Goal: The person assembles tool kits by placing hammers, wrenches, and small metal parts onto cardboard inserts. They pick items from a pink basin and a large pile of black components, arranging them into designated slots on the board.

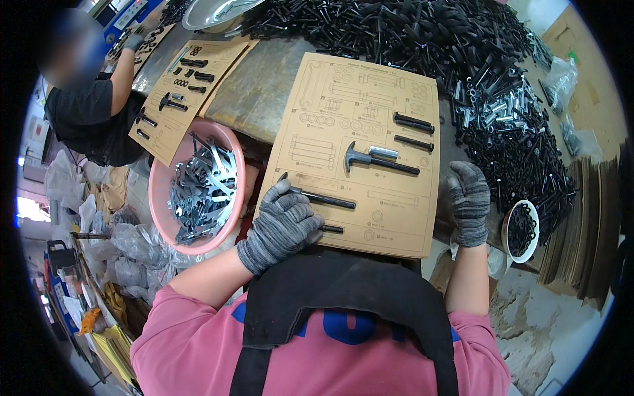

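Observation:
A brown cardboard sheet (pixel 310 155) printed with outlines of parts lies in front of me on the table edge. My left hand (pixel 284 221), in a grey knitted glove, is on its lower left with bent fingers closed around the head of a black T-shaped bolt (pixel 327 198). A short black bolt (pixel 332 229) sticks out beside that thumb. Higher on the sheet lie another black T-shaped bolt (pixel 383 160), a silver sleeve (pixel 384 152) and two black bolts (pixel 413 122). My right hand (pixel 470 198), gloved alike, hovers right of the sheet, fingers curled in; their contents are hidden.
A pink tub (pixel 236 198) of flat silver wrenches stands at left. Black bolts (pixel 409 33) heap across the far table, with silver sleeves (pixel 490 109) at right. A white bowl (pixel 522 231) holds black rings. At left, a co-worker (pixel 92 112) reaches beside another loaded sheet (pixel 188 86).

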`<state>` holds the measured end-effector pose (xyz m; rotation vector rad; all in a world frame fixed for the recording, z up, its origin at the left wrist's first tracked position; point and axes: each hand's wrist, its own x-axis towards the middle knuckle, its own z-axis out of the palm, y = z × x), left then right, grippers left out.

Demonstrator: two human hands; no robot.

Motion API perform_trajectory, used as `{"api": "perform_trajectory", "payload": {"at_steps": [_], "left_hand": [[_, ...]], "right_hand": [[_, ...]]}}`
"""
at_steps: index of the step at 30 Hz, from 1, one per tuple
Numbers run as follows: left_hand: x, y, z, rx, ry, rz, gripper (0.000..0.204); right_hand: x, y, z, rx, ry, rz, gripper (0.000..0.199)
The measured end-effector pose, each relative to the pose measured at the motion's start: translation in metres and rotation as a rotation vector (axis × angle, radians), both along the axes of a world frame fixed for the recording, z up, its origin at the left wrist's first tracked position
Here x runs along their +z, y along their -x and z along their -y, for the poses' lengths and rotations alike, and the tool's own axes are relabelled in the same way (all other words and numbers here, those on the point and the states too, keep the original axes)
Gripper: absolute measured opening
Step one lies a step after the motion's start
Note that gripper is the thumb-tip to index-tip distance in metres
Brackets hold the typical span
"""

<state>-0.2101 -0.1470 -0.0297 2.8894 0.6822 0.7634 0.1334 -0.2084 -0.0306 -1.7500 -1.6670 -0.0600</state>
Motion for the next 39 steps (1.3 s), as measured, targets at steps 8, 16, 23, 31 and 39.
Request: {"api": "perform_trajectory", "payload": {"at_steps": [8,16,23,31,39], "left_hand": [[0.001,-0.005,-0.002,-0.005,-0.002,-0.034,0.027],[0.035,-0.011,-0.005,-0.020,0.061,-0.178,0.044],[0.068,-0.085,-0.037,-0.257,0.041,0.017,0.033],[0.038,-0.226,-0.065,-0.456,0.428,-0.128,0.034],[-0.004,-0.332,-0.056,-0.530,0.007,-0.572,0.031]], "right_hand": [[-0.014,-0.018,0.026,-0.126,0.005,-0.031,0.021],[-0.029,-0.060,0.059,-0.443,0.132,-0.001,0.026],[-0.013,-0.055,0.025,-0.485,0.416,0.052,0.025],[-0.032,-0.062,0.043,-0.273,0.181,-0.036,0.016],[-0.042,-0.046,0.057,-0.301,-0.060,-0.077,0.018]]}}
